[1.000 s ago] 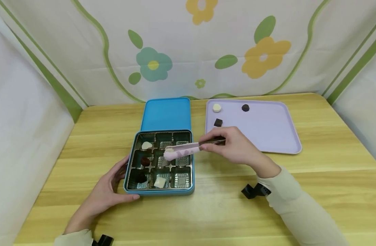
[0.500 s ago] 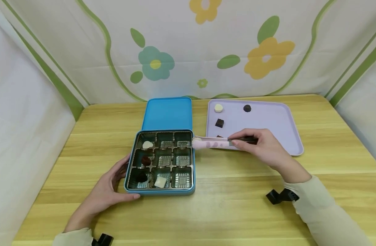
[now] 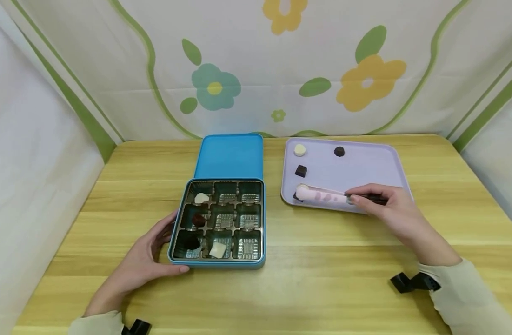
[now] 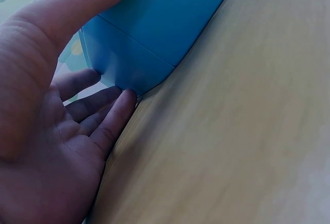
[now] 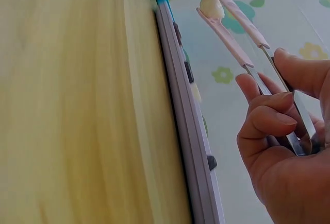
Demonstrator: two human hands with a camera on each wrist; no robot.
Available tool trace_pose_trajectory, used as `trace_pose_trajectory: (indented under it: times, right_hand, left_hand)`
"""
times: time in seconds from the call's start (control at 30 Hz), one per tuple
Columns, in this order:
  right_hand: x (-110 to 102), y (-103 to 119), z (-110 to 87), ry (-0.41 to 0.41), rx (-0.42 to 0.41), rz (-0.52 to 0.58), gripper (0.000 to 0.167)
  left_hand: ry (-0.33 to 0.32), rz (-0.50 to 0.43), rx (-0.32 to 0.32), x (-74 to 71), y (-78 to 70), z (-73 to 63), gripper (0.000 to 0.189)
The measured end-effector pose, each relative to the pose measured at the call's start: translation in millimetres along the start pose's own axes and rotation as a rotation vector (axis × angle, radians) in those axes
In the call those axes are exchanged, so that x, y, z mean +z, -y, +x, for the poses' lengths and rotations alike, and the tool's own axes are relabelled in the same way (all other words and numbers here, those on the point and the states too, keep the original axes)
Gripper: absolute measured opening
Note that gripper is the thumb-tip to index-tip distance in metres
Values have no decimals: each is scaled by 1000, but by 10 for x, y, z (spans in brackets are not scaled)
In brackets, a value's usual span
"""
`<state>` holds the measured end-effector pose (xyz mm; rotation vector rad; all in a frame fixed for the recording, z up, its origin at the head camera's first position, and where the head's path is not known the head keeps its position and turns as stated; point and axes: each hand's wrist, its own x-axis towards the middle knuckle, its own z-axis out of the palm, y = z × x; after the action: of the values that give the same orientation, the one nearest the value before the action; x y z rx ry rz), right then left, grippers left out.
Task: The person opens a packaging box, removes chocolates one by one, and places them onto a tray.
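My right hand (image 3: 395,214) holds tongs (image 3: 322,194) with pink tips above the front of the lilac tray (image 3: 364,172). Between the tips, in the right wrist view, sits a whitish chocolate (image 5: 211,6). My left hand (image 3: 142,260) holds the near left corner of a blue tin (image 3: 222,264), thumb along its front and fingers against its side. The tin's divided insert carries a white chocolate (image 3: 202,198), a brown one (image 3: 198,220), a dark one (image 3: 192,243) and a white square one (image 3: 218,250), each in its own compartment; other compartments hold nothing.
On the tray lie a white chocolate (image 3: 299,150), a dark round one (image 3: 339,151), a dark square one (image 3: 301,170) and a dark piece (image 3: 296,197) partly behind the tongs. The blue lid (image 3: 232,156) lies behind the tin. A flowered cloth (image 3: 260,70) hangs at the back.
My right hand has moved right, carrying the tongs and whitish chocolate from above the tin to above the tray's front left. My left hand has stayed at the tin.
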<state>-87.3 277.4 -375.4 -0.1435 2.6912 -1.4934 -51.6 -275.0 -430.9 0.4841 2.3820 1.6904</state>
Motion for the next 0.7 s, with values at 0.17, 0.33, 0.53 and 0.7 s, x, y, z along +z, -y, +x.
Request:
trace_pose_trajectory:
  times: [0.17, 0.33, 0.53, 0.7]
  right_hand:
    - [-194, -120, -19, -23, 66, 44, 26]
    - [-329, -184, 21, -82, 155, 102, 24]
    - [-348, -237, 75, -194, 269, 47, 33]
    - [-344, -261, 67, -239, 331, -85, 56]
  left_hand:
    - [-1, 9, 0, -6, 1, -7, 121]
    - [-1, 3, 6, -12, -6, -1, 121]
    - [-2, 6, 2, -11, -13, 2, 121]
    - [3, 8, -7, -4, -21, 6, 120]
